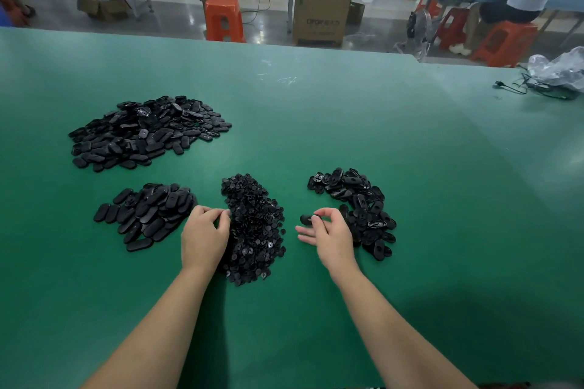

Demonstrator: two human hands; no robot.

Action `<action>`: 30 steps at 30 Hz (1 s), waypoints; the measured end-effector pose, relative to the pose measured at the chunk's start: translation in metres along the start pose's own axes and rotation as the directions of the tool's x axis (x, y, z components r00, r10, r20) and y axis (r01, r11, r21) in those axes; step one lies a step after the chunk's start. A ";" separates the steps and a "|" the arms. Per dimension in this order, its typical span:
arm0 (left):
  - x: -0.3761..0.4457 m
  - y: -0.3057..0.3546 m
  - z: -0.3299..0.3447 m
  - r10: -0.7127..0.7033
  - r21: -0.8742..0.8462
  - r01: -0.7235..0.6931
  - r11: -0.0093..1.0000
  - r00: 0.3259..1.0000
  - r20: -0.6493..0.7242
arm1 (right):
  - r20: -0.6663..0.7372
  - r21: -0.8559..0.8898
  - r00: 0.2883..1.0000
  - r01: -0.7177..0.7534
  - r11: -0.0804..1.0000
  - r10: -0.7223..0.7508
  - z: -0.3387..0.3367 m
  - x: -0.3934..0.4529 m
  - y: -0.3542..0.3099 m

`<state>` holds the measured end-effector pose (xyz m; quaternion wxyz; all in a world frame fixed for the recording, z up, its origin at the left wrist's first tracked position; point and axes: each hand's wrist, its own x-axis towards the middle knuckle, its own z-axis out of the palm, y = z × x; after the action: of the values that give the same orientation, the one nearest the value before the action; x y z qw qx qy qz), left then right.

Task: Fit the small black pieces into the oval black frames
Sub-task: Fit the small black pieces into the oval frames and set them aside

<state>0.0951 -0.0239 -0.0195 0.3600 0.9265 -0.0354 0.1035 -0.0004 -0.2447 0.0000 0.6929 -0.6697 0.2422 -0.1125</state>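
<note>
Dim overhead light; soft shadows; edges bowed
</note>
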 end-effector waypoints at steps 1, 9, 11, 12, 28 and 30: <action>0.000 0.000 0.000 -0.001 0.000 0.001 1.000 1.000 0.000 | 0.000 -0.005 1.000 0.001 1.000 -0.001 0.000 -0.001 0.002; -0.002 0.002 0.001 -0.029 -0.035 0.029 0.999 1.000 -0.003 | -0.027 -0.156 0.995 0.091 0.984 -0.096 0.000 -0.011 0.010; -0.003 0.003 0.001 -0.040 -0.042 0.039 0.998 0.999 -0.021 | -0.035 -0.170 0.995 0.086 0.982 -0.094 0.000 -0.012 0.009; -0.003 0.004 0.000 -0.042 -0.041 0.041 0.998 0.999 -0.030 | -0.037 -0.176 0.995 0.083 0.981 -0.091 0.000 -0.012 0.009; 0.002 0.004 -0.004 -0.016 0.014 0.016 1.000 1.000 -0.014 | -0.043 -0.225 0.991 0.112 0.968 -0.125 -0.002 -0.012 0.011; 0.001 0.004 -0.003 -0.008 0.013 0.008 1.000 1.000 -0.011 | -0.042 -0.226 0.991 0.112 0.968 -0.125 -0.001 -0.012 0.011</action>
<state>0.0953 -0.0245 -0.0142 0.3546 0.9284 -0.0292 0.1073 -0.0131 -0.2393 -0.0084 0.5984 -0.7531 0.2321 -0.1445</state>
